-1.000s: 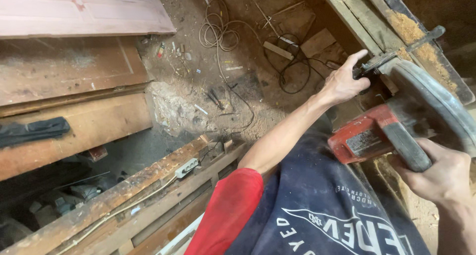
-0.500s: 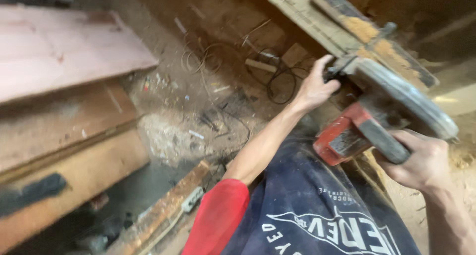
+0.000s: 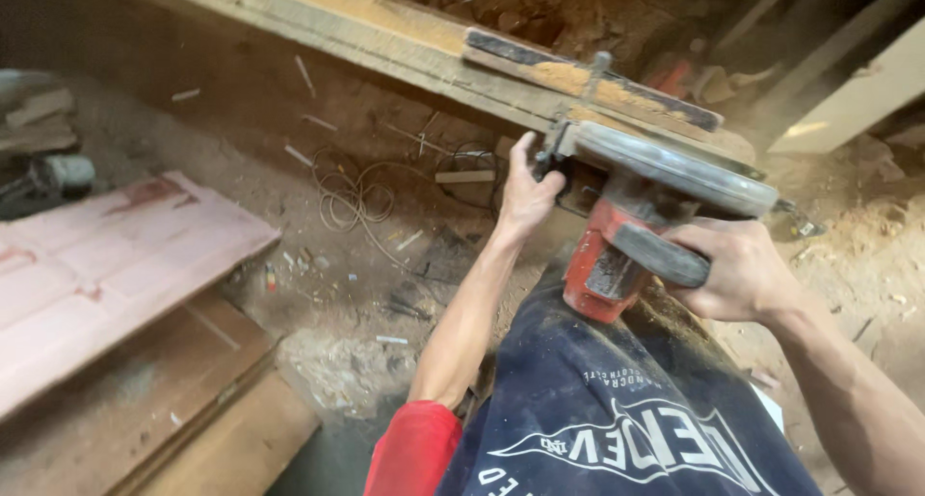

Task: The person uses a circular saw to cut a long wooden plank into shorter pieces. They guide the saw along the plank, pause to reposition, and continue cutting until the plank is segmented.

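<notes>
A red circular saw (image 3: 617, 255) with a grey round blade guard (image 3: 674, 168) rests on a long wooden plank (image 3: 385, 33) that runs across the top of the view. My right hand (image 3: 737, 269) is closed around the saw's dark rear handle. My left hand (image 3: 528, 192) grips the front edge of the saw's base, next to a dark strip covered in sawdust (image 3: 597, 81) that lies on the plank. My dark blue shirt with a red sleeve fills the lower middle.
A pink board (image 3: 106, 274) lies at the left over brown boards (image 3: 164, 400). Coiled cable (image 3: 356, 197) and wood scraps litter the dirt floor. Sawdust covers the ground at the right, near a pale board (image 3: 858, 96).
The view has swung right and up, bringing the plank and saw toward the centre. Both hands keep their hold on the saw, which sits closer along the plank.
</notes>
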